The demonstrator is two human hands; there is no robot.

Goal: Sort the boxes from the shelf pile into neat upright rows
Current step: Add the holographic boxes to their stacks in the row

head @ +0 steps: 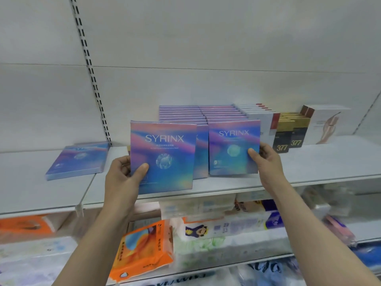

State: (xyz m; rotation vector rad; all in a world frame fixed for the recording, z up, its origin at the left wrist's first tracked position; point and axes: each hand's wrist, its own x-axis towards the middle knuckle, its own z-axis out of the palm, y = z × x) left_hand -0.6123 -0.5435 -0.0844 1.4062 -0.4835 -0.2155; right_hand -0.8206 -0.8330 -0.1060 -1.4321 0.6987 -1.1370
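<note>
Left hand (121,174) gripping an upright SYRINX box (165,157) by its lower left edge at the shelf (309,162) front, right hand (266,155) pinching the right edge of the front box (234,148) in an upright row, a flat pile (78,159) lying further left on the shelf

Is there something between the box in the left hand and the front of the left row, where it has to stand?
Nothing visible blocks it. The left hand holds the SYRINX box upright, directly in front of the left row. Only bare shelf shows between them. The right hand grips the right row's front box, beside that path.
</note>
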